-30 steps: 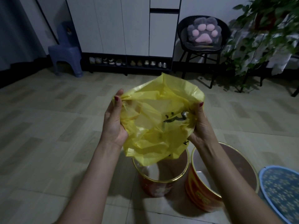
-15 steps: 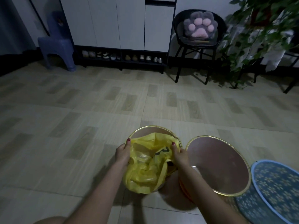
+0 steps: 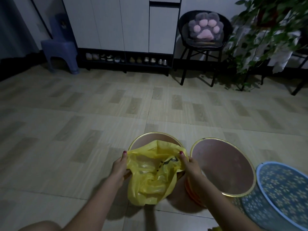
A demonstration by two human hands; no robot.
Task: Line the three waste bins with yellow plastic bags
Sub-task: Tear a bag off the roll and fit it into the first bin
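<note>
A yellow plastic bag (image 3: 150,177) with a black print hangs open over the near side of the left gold-rimmed bin (image 3: 155,137). My left hand (image 3: 119,167) pinches the bag's left edge and my right hand (image 3: 189,165) pinches its right edge, both at the bin's rim. The bag's mouth is stretched between them; its lower part drapes in front of the bin. To the right stands a second orange bin (image 3: 221,165) with a gold rim, unlined. A blue flower-patterned bin (image 3: 283,189) sits at the far right, partly cut off.
Tiled floor (image 3: 83,122) stretches ahead. At the back stand a purple plastic stool (image 3: 60,52), a white cabinet with a shoe shelf (image 3: 123,59), a black chair with a paw cushion (image 3: 204,29), and a leafy plant (image 3: 260,30). A yellow scrap (image 3: 215,228) shows at the bottom edge.
Both hands have lowered the bag from chest height down to the left bin's rim and spread its mouth wider. The view has tipped slightly.
</note>
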